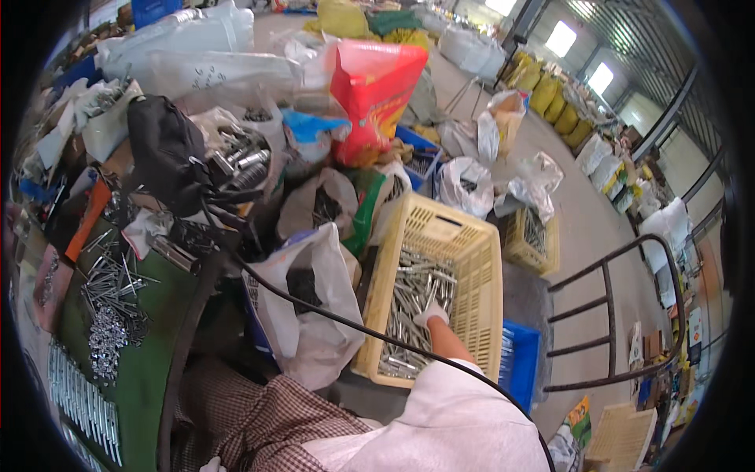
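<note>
My right hand, in a white glove, reaches down into a pale yellow plastic crate. Long silvery metal bolts with sleeves lie heaped inside it. The fingers look closed around bolts at the top of the heap, though the grip is small and partly blurred. At the very bottom edge a bit of white glove, my left hand, shows by the checked cloth over my lap. Its fingers are hidden.
A green worktop on the left carries a row of bolts, loose bolts and small nuts. An open white sack stands beside the crate. A blue bin and a black metal-rail trolley are to the right.
</note>
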The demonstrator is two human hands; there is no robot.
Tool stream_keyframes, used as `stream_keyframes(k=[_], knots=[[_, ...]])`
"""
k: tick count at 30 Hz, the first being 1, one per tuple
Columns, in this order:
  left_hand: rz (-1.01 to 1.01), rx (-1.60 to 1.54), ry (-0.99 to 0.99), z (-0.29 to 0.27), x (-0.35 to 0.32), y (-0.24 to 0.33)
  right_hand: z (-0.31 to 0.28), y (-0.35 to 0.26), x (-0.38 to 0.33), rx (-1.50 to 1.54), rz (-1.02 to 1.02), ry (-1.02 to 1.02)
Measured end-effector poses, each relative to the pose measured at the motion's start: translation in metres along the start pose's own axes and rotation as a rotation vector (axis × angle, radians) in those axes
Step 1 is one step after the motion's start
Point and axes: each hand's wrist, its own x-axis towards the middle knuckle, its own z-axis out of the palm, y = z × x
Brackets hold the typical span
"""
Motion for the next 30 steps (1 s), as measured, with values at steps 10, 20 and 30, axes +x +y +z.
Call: stream_keyframes(k=[10,20,30], knots=[[0.296,0.004,0.184,-0.029,0.008,-0.003,-0.039,0.024,-0.029,0.301,-0.176,0.103],[0.452,-0.292,0.169,-0.007,0.04,0.005,-0.12,0.013,-0.037,1.326,-0.211,0.071],[0.513,-0.5,0.104,-0.005,0.053,0.031,-0.166,-0.033,-0.195,1.977,-0.49,-0.665]])
